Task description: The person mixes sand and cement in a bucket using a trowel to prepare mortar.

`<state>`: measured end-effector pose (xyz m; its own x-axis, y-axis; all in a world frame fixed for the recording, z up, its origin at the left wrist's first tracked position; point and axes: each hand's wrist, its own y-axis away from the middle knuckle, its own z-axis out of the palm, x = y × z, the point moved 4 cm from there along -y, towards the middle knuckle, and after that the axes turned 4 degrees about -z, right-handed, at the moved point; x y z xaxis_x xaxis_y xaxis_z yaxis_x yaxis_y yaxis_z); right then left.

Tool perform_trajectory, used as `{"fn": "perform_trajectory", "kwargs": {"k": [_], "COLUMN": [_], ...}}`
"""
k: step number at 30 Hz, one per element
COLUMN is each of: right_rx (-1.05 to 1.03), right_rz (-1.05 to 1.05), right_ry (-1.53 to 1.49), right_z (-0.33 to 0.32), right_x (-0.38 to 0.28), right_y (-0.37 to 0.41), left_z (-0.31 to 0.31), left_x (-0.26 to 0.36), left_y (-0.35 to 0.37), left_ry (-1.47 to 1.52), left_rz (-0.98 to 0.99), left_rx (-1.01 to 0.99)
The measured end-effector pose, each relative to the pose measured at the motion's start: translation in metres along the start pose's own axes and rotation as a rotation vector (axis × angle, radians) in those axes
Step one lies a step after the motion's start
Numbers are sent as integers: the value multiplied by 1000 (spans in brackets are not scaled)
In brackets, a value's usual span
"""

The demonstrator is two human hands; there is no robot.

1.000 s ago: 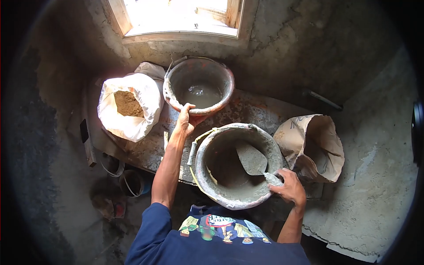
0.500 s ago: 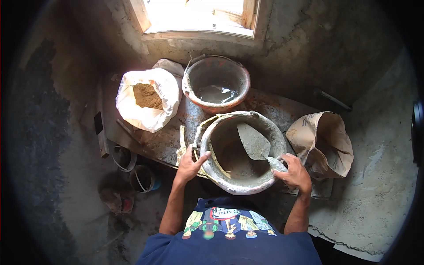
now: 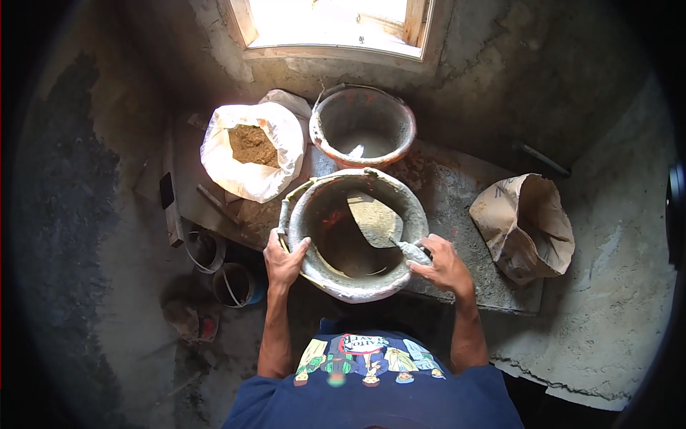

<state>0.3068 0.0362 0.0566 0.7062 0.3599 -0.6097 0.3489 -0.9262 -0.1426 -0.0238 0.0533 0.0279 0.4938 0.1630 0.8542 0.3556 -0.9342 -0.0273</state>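
Left hand [image 3: 284, 261] is clamped on the near-left rim of the mixing bucket [image 3: 350, 288]. Right hand [image 3: 444, 266] is wrapped round the handle of the trowel [image 3: 375, 218], with the blade inside. The bucket sits at the slab's [image 3: 457, 193] front edge and looks tipped. Water bucket [image 3: 350, 118] and sand sack [image 3: 254, 146] are along the back edge, paper bag [image 3: 525, 225] at the right end. Looks mid-mix to me. Scraping the wall next would need that rim held steady.

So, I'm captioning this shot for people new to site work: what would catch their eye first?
The grey-crusted bucket in the middle, gripped at its rim by the left hand while the right hand holds a trowel whose blade lies inside it. Behind it stand a white sack of sandy material on the left and a second bucket holding water; a crumpled paper bag gapes on the right.
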Motion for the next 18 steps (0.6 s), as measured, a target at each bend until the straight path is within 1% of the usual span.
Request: {"fn": "perform_trajectory", "kwargs": {"k": [3,4,6,7,8,10,11,12,14,16,18], "right_rx": [-26,-33,-19,9,7,57,4,9,-70,-59,19], "right_rz": [-79,-83,-71,-58,-22,-35,-9,-2,34,32,33], "right_ry": [-78,-81,-61,-54,-30,26,51,47,22,48,89], "right_z": [17,19,18,17,17,18,17,18,21,27,31], "right_x": [-12,-16,-24,-26,-25,-22,-21,-24,-26,-28,-28], "right_y": [-15,-19,-28,-30,-34,-39,-41,-45,-47,-45,-42], "left_z": [-16,-16,-17,-16,-13,-8,-8,-10,-8,-9,-8], "left_x": [-20,-29,-37,-37,-37,-34,-30,-32,-39,-34,-35], "left_y": [-10,-13,-19,-18,-18,-21,-25,-32,-43,-45,-45], "left_ry": [-25,-27,10,-11,25,79,89,85,63,79,111], "left_rz": [49,43,42,3,15,62,102,107,118,125,94], "left_rx": [129,134,181,169,188,233,233,226,192,172,112]}}
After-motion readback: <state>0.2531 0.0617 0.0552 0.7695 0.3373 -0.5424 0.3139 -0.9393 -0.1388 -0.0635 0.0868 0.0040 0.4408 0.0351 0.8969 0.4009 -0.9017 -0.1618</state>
